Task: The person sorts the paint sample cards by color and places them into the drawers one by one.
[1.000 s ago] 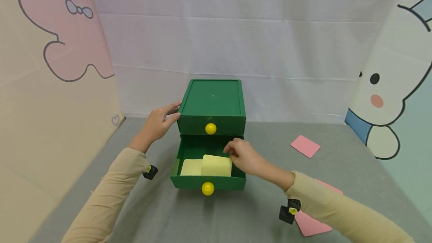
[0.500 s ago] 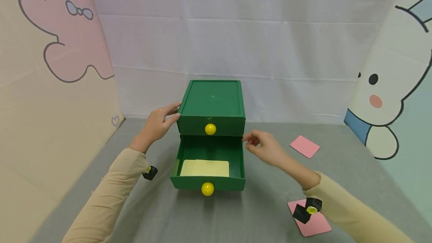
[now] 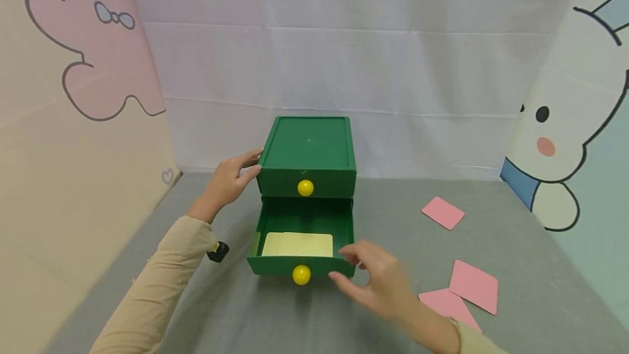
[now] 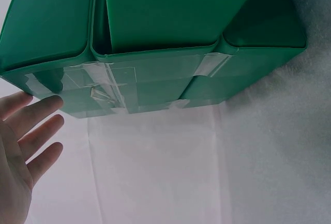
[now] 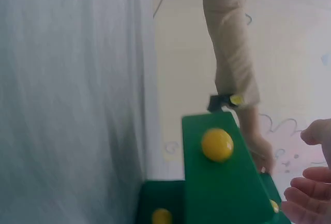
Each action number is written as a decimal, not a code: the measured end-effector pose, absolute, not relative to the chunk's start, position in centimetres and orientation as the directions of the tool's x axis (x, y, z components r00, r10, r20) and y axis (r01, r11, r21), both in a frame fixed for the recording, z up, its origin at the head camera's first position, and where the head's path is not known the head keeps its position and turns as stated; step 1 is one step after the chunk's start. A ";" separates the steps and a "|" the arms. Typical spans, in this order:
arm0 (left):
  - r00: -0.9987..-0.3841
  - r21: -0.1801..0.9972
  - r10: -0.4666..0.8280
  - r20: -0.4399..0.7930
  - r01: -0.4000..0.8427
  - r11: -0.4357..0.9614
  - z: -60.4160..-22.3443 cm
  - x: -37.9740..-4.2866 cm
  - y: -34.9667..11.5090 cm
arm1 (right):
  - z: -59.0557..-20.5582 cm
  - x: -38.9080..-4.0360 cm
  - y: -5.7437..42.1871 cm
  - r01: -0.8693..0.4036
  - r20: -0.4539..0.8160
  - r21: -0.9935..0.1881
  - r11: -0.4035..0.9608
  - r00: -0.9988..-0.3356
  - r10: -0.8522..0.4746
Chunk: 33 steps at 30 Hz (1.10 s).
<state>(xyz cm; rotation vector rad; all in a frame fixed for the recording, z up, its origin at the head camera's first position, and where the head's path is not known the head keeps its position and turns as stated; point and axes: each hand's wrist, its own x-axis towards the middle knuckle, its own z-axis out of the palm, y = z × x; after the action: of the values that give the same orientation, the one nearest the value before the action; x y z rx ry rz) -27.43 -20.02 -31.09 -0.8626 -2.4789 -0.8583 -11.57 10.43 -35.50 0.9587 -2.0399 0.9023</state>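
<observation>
A green drawer cabinet (image 3: 309, 141) stands in the middle, its middle drawer (image 3: 265, 265) pulled out. Pale yellow cards (image 3: 297, 245) lie flat inside, near the front panel. My left hand (image 3: 226, 182) rests against the cabinet's upper left side, and the left wrist view shows the fingers (image 4: 44, 159) extended and spread. My right hand (image 3: 385, 283) is at the drawer's front right corner, thumb and fingers apart, holding nothing. A yellow knob (image 3: 301, 275) on the open drawer is to the left of the thumb. In the right wrist view, that drawer front (image 5: 222, 188) juts toward the camera.
Pink cards lie on the grey cloth to the right: one farther back (image 3: 443, 213), and another (image 3: 475, 287) overlapping a third close by. The closed top drawer has its own yellow knob (image 3: 306, 188). A white curtain (image 3: 344, 70) hangs behind.
My right hand has let a yellow card drop flat in the drawer, withdrawn rightward, then come down and forward to the drawer's front corner, opening its fingers. The left hand has stayed put.
</observation>
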 end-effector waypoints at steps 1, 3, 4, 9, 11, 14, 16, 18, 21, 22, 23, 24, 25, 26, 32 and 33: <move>-0.742 0.425 0.424 0.520 0.655 0.625 -31.1 -27.4 -20.0 | -35.9 -11.2 10.0 -0.825 0.803 -0.300 0.479 -0.489 -0.340; -0.746 0.427 0.420 0.517 0.650 0.628 -31.0 -27.3 -20.0 | -36.8 -10.8 9.3 -0.809 0.780 -0.323 0.491 -0.521 -0.346; -0.748 0.428 0.418 0.515 0.647 0.630 -31.0 -27.3 -20.0 | -37.2 -10.6 9.0 -0.792 0.760 -0.335 0.511 -0.548 -0.351; -0.756 0.433 0.413 0.507 0.638 0.637 -30.9 -27.1 -20.0 | -39.0 -10.7 7.3 -0.735 0.687 -0.327 0.594 -0.617 -0.384; -0.759 0.435 0.412 0.504 0.635 0.638 -30.9 -27.1 -20.0 | -39.5 -10.9 6.8 -0.723 0.676 -0.323 0.610 -0.628 -0.386; -0.761 0.437 0.413 0.500 0.633 0.638 -30.9 -27.1 -19.9 | -40.0 -11.1 6.0 -0.706 0.664 -0.331 0.625 -0.645 -0.377; -0.762 0.439 0.412 0.499 0.633 0.638 -30.9 -27.1 -19.8 | -40.3 -11.1 5.7 -0.697 0.656 -0.342 0.630 -0.657 -0.371; -0.761 0.439 0.412 0.501 0.633 0.637 -30.9 -27.1 -19.8 | -40.6 -11.2 5.4 -0.691 0.661 -0.337 0.640 -0.658 -0.362; -0.760 0.439 0.412 0.502 0.635 0.636 -30.9 -27.1 -19.8 | -41.0 -11.3 5.1 -0.692 0.685 -0.306 0.654 -0.637 -0.354; -0.760 0.441 0.412 0.502 0.635 0.635 -30.9 -27.1 -19.8 | -41.1 -11.3 5.0 -0.692 0.693 -0.293 0.660 -0.629 -0.352; -0.760 0.441 0.412 0.502 0.635 0.634 -30.9 -27.1 -19.7 | -41.2 -11.3 5.0 -0.693 0.701 -0.282 0.663 -0.621 -0.351; -0.761 0.442 0.412 0.502 0.635 0.634 -30.9 -27.1 -19.7 | -41.3 -11.3 4.9 -0.694 0.706 -0.275 0.665 -0.615 -0.351; -0.761 0.444 0.411 0.501 0.634 0.633 -30.9 -27.1 -19.7 | -41.3 -11.3 4.9 -0.695 0.709 -0.270 0.666 -0.612 -0.351; -0.762 0.446 0.411 0.501 0.634 0.632 -30.8 -27.1 -19.7 | -41.3 -11.3 4.8 -0.696 0.712 -0.266 0.667 -0.608 -0.350; -0.767 0.449 0.410 0.494 0.629 0.635 -30.7 -27.1 -19.7 | -41.3 -11.4 4.7 -0.698 0.718 -0.273 0.662 -0.605 -0.343; -0.767 0.448 0.409 0.494 0.628 0.637 -30.7 -27.1 -19.7 | -41.3 -11.4 4.7 -0.699 0.720 -0.274 0.660 -0.604 -0.342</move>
<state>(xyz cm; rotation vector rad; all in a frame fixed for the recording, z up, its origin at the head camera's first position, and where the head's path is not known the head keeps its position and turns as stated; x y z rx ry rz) -27.09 -19.69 -30.70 -0.8277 -2.5128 -0.8786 -11.42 4.69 -41.35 0.8020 -2.2356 0.7264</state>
